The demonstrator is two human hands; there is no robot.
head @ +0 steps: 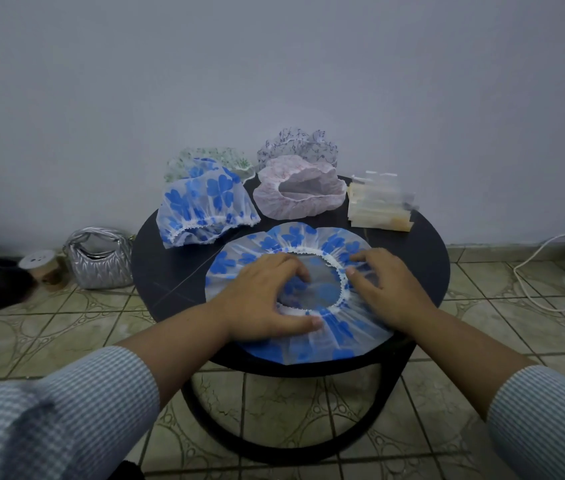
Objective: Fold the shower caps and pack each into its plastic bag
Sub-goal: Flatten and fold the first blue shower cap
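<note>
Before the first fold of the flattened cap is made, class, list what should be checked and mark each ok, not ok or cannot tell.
1. Flattened blue-flower cap spread on the round table, elastic opening up: ok.
2. Left hand and right hand both on the cap, either side of the opening: ok.
3. Cap fully on the table: not ok, its near edge reaches the table's rim.
4. Stack of plastic bags on the table at the far right: ok.
5. The other caps, second blue cap and pink cap, clear of the flattened one: cannot tell, the blue one sits very close.
6. A bag already opened: cannot tell.
</note>
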